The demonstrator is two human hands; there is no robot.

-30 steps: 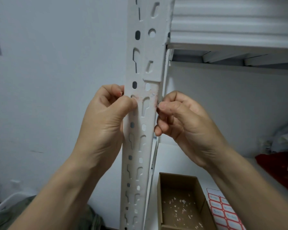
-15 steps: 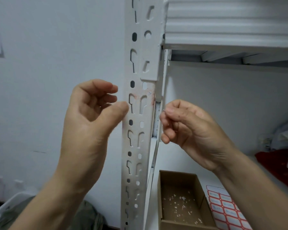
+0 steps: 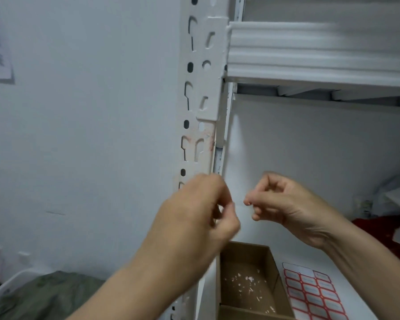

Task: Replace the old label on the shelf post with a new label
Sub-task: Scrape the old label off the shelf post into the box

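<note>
1. White slotted metal shelf post (image 3: pixel 203 165) shows reddish label residue (image 3: pixel 191 139) at twelve o'clock above both hands;
2. Left hand (image 3: pixel 194 215) and right hand (image 3: pixel 284 206) are pinched narrow; blur hides whether either grip holds a scrap;
3. Red-bordered label sheet (image 3: pixel 314 294) at five o'clock: probably thin, floppy and sticky; lift a corner.

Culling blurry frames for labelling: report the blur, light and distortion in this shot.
Head view: motion blur smears the left hand and right hand, so neither grip is readable; the shelf edge streaks at right; the post and its reddish residue are fairly sharp; box and label sheet are legible; light is soft and even, no glare; the wide lens tilts the post.
</note>
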